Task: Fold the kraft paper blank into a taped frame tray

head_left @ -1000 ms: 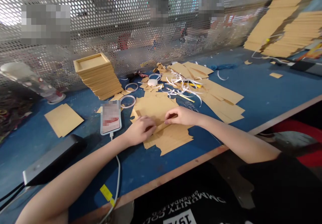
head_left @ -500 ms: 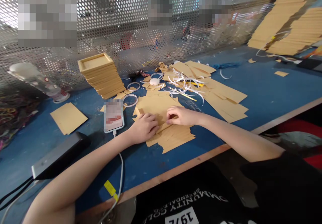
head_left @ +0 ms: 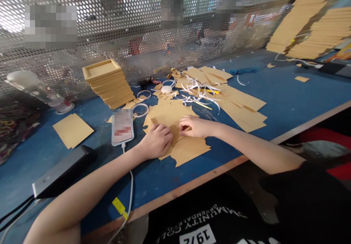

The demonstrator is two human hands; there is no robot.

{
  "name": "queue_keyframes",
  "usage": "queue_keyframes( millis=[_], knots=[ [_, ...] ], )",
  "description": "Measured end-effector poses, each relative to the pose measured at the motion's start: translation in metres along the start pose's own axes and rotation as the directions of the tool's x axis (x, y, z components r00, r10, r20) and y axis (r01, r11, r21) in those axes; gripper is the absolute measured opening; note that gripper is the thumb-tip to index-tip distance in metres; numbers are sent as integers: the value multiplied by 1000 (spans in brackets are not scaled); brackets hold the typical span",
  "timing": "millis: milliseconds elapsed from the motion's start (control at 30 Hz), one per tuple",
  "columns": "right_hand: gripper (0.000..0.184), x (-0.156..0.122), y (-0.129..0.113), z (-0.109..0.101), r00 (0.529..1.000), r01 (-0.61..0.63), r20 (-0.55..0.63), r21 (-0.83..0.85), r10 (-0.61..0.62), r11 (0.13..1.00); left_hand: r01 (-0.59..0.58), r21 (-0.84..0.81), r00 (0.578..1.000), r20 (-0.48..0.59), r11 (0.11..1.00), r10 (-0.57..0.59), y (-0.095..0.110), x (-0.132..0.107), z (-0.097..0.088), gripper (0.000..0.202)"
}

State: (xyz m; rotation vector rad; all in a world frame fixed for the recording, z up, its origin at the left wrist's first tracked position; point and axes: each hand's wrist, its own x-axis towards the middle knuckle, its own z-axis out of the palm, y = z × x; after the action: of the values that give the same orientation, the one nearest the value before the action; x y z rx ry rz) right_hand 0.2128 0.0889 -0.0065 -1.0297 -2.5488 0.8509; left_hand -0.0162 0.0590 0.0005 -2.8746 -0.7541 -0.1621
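Note:
A pile of flat tan cardboard cut-outs (head_left: 189,149) lies on the blue table (head_left: 287,101) in front of me. My left hand (head_left: 155,141) rests on the top sheet with its fingers curled and pressed down. My right hand (head_left: 195,126) sits just to its right, fingertips pinching a folded flap of the same sheet. The two hands nearly touch over the fold.
A phone (head_left: 122,127) on a white cable lies left of the pile. Behind stand a stack of folded cardboard trays (head_left: 107,81), white tape rings (head_left: 139,109) and paper strips (head_left: 199,90). More cardboard sheets (head_left: 244,107) spread right; tall stacks (head_left: 315,28) far right. Perforated metal screen (head_left: 109,24) behind.
My left hand has slid a little up the sheet, towards the right hand. The raised flap now lies lower under my fingers.

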Motion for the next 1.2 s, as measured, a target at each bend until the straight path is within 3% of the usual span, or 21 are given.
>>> queue_keyframes(
  millis=[400, 867, 1067, 1200],
  knots=[
    [20, -11, 5, -22, 971, -236, 67, 116, 230, 965, 11, -19, 1000, -14, 1000, -11, -2, -1, 1, 26],
    [22, -15, -2, -15, 994, -113, -8, -93, 113, 989, 1, -17, 1000, -18, 1000, -1, -3, 0, 2, 23],
    [21, -18, 7, -22, 970, -245, 42, 118, 241, 962, -7, -19, 1000, -21, 1000, 7, -3, -1, 1, 24],
    [22, -20, 9, -28, 961, -275, 23, 157, 275, 948, -12, -24, 1000, -21, 1000, 12, -4, -1, 0, 25]
  ],
)
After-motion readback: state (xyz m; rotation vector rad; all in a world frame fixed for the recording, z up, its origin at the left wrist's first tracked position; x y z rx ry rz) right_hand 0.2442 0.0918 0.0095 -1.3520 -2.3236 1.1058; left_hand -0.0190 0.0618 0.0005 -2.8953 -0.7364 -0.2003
